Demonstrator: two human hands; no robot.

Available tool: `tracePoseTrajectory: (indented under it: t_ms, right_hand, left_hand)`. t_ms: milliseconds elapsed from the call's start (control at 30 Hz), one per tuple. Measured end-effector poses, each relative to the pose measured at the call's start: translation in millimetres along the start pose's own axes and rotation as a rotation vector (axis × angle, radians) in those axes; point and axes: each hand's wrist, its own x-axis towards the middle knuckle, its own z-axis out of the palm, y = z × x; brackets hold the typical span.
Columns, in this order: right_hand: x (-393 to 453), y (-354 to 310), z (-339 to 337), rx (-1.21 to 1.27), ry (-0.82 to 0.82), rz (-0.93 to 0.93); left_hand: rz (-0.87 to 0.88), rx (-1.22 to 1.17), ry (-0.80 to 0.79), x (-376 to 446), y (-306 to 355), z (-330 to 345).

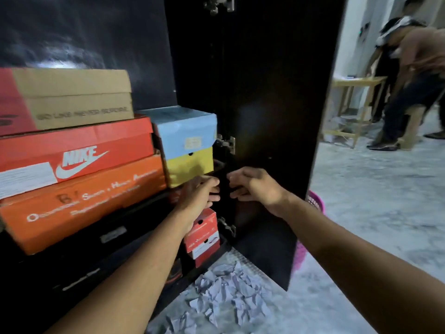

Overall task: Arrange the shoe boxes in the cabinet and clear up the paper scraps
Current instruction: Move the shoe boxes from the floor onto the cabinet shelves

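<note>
With boxes stacked, your left hand (201, 191) and right hand (255, 186), fingers loosely curled on nothing, reach beneath the yellow box (190, 168); paper scraps (228, 292) likely come next.

Cabinet (72, 32), door (265, 92) open at 3 o'clock.
Left stack, top to btm: top box (72, 97) on Nike box (77, 150), on third box (84, 198), on two more boxes (96, 249) below.
Right stack, at 3 o'clock of left stack, beside door hinges (226, 142): lidded box (187, 145) over low box (204, 237); what lies btwn them is hidden by hands.
Left hand (199, 196) and right hand (255, 186) side by side just below lidded box, in front of hinge edge.
Paper scraps (231, 292) on floor (373, 201) at 6 o'clock of low box.
Basket (310, 213) behind door, partly hidden.
Table (356, 97) and two persons (409, 80) far at 2 o'clock.
</note>
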Motion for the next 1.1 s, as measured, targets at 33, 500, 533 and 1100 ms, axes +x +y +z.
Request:
tracePoseTrajectory:
  t_ms: [33, 500, 533, 1100]
  right_hand:
    - [-20.2, 11.6, -14.6, -0.014, 0.0, 0.03]
    - [-336.4, 201.6, -273.0, -0.031, 0.488, 0.559]
    - [-357.7, 217.3, -288.9, -0.029, 0.546, 0.59]
    - [-555.1, 455.6, -448.6, -0.145, 1.319, 1.193]
  left_hand:
    - [-0.017, 0.01, -0.042, -6.8, -7.2, 16.6]
    - [-0.181, 0.187, -0.708, -140.4, -102.5, 316.2]
    - [-0.204, 0.208, -0.751, -149.1, -108.9, 339.3]
    - [-0.497, 0.367, -1.215, -300.4, -236.1, 696.1]
